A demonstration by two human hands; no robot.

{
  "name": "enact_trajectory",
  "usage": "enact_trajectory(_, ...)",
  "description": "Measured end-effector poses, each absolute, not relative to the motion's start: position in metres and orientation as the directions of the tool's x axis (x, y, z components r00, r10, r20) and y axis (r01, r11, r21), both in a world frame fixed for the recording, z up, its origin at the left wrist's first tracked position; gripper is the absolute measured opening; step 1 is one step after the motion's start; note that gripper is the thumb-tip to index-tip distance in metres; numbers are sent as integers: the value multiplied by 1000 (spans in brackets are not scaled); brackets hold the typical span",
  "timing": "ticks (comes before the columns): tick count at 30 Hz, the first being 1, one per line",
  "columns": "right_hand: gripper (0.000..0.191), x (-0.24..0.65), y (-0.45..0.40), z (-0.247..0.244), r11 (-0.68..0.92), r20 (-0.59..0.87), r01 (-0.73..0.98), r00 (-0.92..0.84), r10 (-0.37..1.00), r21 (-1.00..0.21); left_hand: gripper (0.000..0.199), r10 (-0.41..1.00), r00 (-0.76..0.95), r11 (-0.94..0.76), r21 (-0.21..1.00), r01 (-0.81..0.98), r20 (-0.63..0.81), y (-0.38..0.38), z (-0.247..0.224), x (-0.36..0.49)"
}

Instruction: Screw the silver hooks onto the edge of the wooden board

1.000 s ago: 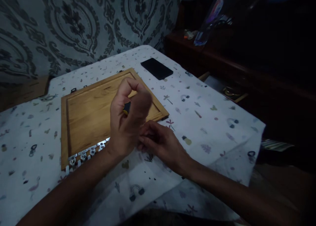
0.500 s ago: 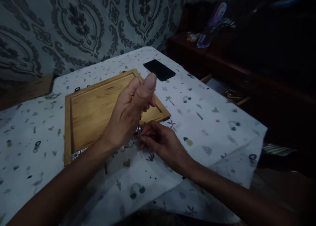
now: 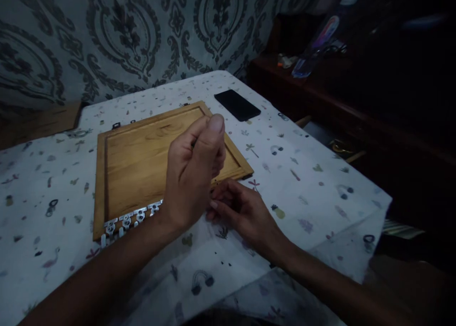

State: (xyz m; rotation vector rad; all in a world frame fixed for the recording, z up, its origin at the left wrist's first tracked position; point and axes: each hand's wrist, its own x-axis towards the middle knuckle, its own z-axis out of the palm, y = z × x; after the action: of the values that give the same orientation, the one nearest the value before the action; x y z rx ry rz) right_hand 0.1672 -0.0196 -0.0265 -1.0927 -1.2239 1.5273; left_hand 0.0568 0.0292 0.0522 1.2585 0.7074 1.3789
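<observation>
My left hand (image 3: 194,174) is closed in a fist with the thumb on top, over the near right part of a framed wooden panel (image 3: 138,164). Whatever it grips is hidden behind the fingers. Just below, my right hand (image 3: 245,214) pinches at the panel's near edge, its fingertips partly covered; I cannot make out what is between them. Along that near edge, left of my wrist, runs a row of small silver metal fittings (image 3: 140,215) with rounded tabs sticking out. The row's right end is hidden behind my left hand and forearm.
A black phone (image 3: 237,105) lies beyond the panel on the patterned tablecloth (image 3: 302,183). Cardboard (image 3: 42,122) rests at the far left. To the right, a dark cabinet (image 3: 270,79) carries a plastic bottle (image 3: 317,46), above an open drawer (image 3: 342,148). The patterned wall stands behind.
My left fist has tilted more upright and its fingers have curled tighter. More of the metal row now shows left of my wrist. The view has shifted slightly; my right hand remains at the edge.
</observation>
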Motion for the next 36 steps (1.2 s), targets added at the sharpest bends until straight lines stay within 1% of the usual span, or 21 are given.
enact_trajectory(2, 15, 167, -20, -26, -134, -103, -118, -239, 966, -984, 43, 944, 148, -243, 924, -297, 296, 30, 52, 58)
enact_trajectory(5, 13, 167, -20, -27, -134, -98, -135, -246, 964, -982, 45, 940, 197, -214, 932, -292, 278, 32, 53, 59)
enact_trajectory(9, 11, 167, -20, -27, -168, -130, -145, -244, 961, -975, 41, 936, 264, -149, 943, -298, 232, 37, 55, 56)
enact_trajectory(12, 13, 166, -20, -26, -183, -148, -139, -231, 962, -973, 39, 945, 240, -167, 960, -225, 221, 37, 58, 52)
enact_trajectory(14, 14, 166, -20, -25, -174, -142, -127, -230, 963, -977, 38, 955, 204, -191, 972, -139, 217, 34, 61, 50)
enact_trajectory(16, 14, 167, -20, -25, -160, -130, -117, -232, 964, -980, 38, 963, 172, -193, 976, -101, 208, 31, 62, 50)
enact_trajectory(19, 14, 167, -20, -26, -152, -124, -103, -236, 964, -983, 42, 962, 151, -202, 963, -176, 229, 29, 59, 52)
enact_trajectory(22, 14, 167, -20, -27, -144, -115, -108, -237, 965, -984, 47, 954, 166, -206, 948, -244, 250, 30, 55, 55)
enact_trajectory(26, 12, 168, -21, -27, -132, -99, -112, -255, 962, -985, 44, 935, 210, -216, 929, -300, 286, 32, 51, 57)
enact_trajectory(33, 12, 169, -19, -25, -129, -103, -87, -256, 961, -988, 36, 888, 367, -170, 940, -297, 276, 35, 50, 54)
enact_trajectory(36, 13, 168, -19, -24, -123, -101, -76, -250, 963, -989, 31, 887, 380, -157, 944, -289, 264, 36, 51, 49)
